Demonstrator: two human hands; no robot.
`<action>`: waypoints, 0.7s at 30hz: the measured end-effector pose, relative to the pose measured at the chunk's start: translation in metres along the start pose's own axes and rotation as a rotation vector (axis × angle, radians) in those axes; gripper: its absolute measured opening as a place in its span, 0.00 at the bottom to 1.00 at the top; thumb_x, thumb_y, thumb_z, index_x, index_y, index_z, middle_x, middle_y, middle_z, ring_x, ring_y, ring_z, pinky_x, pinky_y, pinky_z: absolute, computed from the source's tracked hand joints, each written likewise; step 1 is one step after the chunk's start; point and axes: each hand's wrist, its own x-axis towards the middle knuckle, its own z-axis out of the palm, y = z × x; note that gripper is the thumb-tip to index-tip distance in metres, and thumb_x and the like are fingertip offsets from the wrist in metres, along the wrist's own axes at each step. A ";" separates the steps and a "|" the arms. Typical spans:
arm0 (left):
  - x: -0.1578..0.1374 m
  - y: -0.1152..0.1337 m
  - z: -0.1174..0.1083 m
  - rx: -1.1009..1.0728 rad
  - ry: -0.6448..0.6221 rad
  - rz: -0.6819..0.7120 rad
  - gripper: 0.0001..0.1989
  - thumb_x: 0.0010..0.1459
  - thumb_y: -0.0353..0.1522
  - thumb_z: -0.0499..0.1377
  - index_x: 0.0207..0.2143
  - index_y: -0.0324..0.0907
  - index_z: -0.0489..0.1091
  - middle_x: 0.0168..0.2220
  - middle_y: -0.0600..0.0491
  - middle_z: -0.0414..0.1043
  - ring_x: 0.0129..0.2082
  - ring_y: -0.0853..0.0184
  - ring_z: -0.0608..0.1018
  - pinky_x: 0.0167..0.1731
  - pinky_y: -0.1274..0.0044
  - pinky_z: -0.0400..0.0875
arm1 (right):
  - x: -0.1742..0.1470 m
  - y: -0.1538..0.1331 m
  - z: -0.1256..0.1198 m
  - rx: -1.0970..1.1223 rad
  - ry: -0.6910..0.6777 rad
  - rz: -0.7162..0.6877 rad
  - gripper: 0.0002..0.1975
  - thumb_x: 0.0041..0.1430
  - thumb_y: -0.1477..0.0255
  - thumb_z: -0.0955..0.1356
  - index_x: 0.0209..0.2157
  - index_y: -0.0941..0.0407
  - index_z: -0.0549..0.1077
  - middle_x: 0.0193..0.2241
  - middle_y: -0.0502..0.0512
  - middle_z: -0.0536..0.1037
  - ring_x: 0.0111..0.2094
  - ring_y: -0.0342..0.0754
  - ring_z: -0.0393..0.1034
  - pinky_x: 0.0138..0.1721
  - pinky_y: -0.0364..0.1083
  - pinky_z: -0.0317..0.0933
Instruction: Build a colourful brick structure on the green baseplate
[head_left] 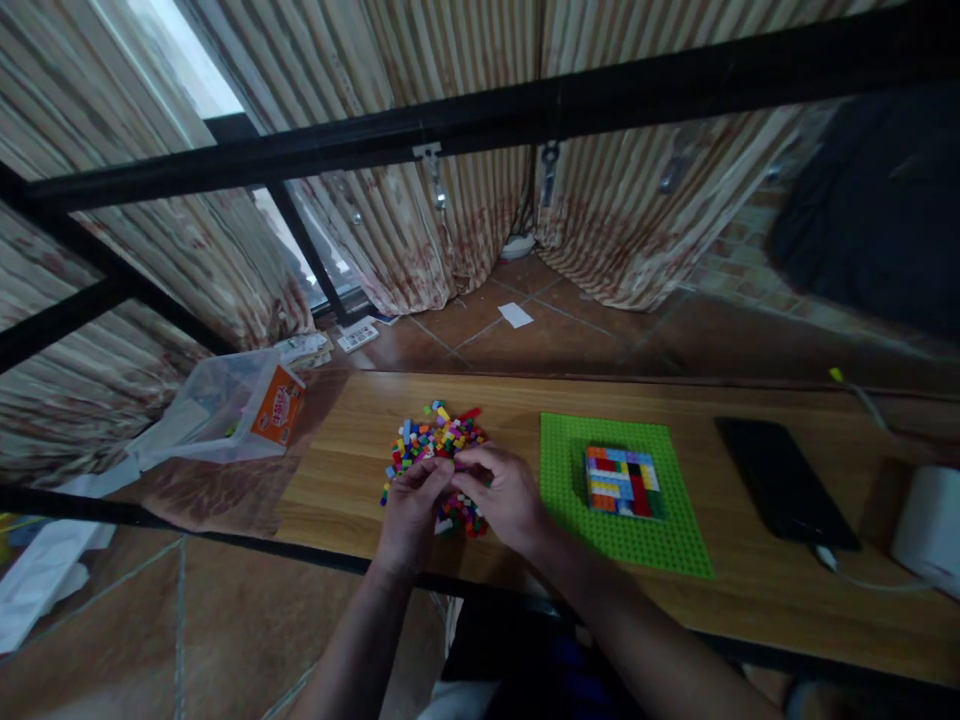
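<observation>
Above a loose heap of small multicoloured toy building bricks (420, 440), my two hands meet with their fingertips together. My left hand (414, 502) is closed in a pinch, thumb against forefinger. From the other side my right hand (504, 492) pinches at the same spot. Whatever sits between the fingertips is too small and too covered to make out. To the right, a green studded baseplate (562, 520) lies flat on the table. A low, roughly square block of mixed-colour bricks (622, 482) stands on it, apart from both hands.
The wooden table (330, 450) also bears a black phone (784, 482) with a white cable, and a white object (930, 525) at the right edge. A clear plastic box (217, 400) with an orange label lies left. A dark metal bar (480, 125) crosses beyond.
</observation>
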 end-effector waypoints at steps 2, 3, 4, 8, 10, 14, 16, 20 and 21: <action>0.001 0.000 -0.001 0.008 0.093 0.025 0.17 0.42 0.37 0.71 0.32 0.39 0.73 0.27 0.56 0.76 0.27 0.70 0.79 0.32 0.79 0.73 | 0.003 0.004 0.002 -0.034 0.023 0.012 0.07 0.53 0.75 0.71 0.35 0.53 0.77 0.32 0.51 0.77 0.32 0.45 0.71 0.36 0.45 0.66; 0.001 -0.001 -0.002 0.020 0.126 0.048 0.17 0.42 0.38 0.71 0.32 0.39 0.72 0.28 0.56 0.76 0.28 0.68 0.80 0.32 0.79 0.73 | 0.005 0.006 0.003 -0.055 0.032 0.016 0.08 0.52 0.77 0.71 0.36 0.52 0.77 0.33 0.51 0.77 0.33 0.46 0.71 0.37 0.45 0.66; 0.001 -0.001 -0.003 0.037 0.148 0.072 0.18 0.42 0.39 0.71 0.33 0.39 0.72 0.28 0.55 0.77 0.29 0.67 0.80 0.33 0.78 0.73 | 0.006 0.008 0.003 -0.073 0.038 0.022 0.11 0.52 0.78 0.70 0.37 0.52 0.77 0.34 0.51 0.77 0.34 0.46 0.71 0.38 0.45 0.66; -0.007 -0.004 -0.003 0.127 0.147 0.093 0.21 0.43 0.43 0.69 0.35 0.39 0.71 0.28 0.54 0.77 0.29 0.64 0.81 0.33 0.76 0.74 | 0.004 0.005 0.000 -0.084 0.050 0.029 0.17 0.53 0.79 0.69 0.44 0.53 0.75 0.40 0.54 0.76 0.35 0.46 0.71 0.40 0.46 0.67; -0.014 -0.006 0.000 0.168 0.134 0.079 0.22 0.45 0.44 0.68 0.37 0.38 0.71 0.29 0.53 0.78 0.29 0.64 0.81 0.32 0.76 0.74 | -0.004 -0.003 -0.005 -0.051 0.025 0.001 0.16 0.55 0.77 0.68 0.46 0.54 0.74 0.41 0.55 0.75 0.35 0.46 0.71 0.40 0.46 0.67; -0.030 -0.014 0.009 0.236 0.072 0.083 0.21 0.48 0.44 0.67 0.39 0.39 0.73 0.36 0.52 0.79 0.36 0.65 0.80 0.37 0.77 0.74 | -0.031 -0.017 -0.020 -0.021 -0.041 -0.071 0.14 0.56 0.75 0.68 0.46 0.53 0.74 0.39 0.54 0.76 0.39 0.47 0.71 0.42 0.46 0.66; -0.037 -0.021 0.016 0.258 0.007 0.053 0.21 0.50 0.43 0.66 0.41 0.39 0.73 0.39 0.51 0.79 0.40 0.64 0.80 0.40 0.76 0.74 | -0.046 -0.018 -0.031 -0.033 -0.033 -0.054 0.12 0.57 0.76 0.68 0.43 0.53 0.75 0.36 0.53 0.76 0.38 0.46 0.71 0.42 0.46 0.65; -0.050 -0.041 0.034 0.298 -0.115 -0.004 0.18 0.52 0.43 0.64 0.41 0.40 0.74 0.39 0.50 0.78 0.41 0.62 0.79 0.42 0.74 0.74 | -0.075 -0.012 -0.058 -0.086 0.003 0.053 0.09 0.56 0.76 0.69 0.39 0.51 0.75 0.34 0.50 0.77 0.36 0.46 0.71 0.40 0.46 0.64; -0.052 -0.046 0.039 0.309 -0.139 -0.009 0.18 0.52 0.43 0.64 0.40 0.41 0.75 0.38 0.50 0.78 0.40 0.62 0.79 0.41 0.74 0.74 | -0.081 -0.010 -0.065 -0.101 0.000 0.068 0.10 0.56 0.76 0.69 0.40 0.51 0.75 0.34 0.50 0.77 0.36 0.46 0.71 0.40 0.46 0.64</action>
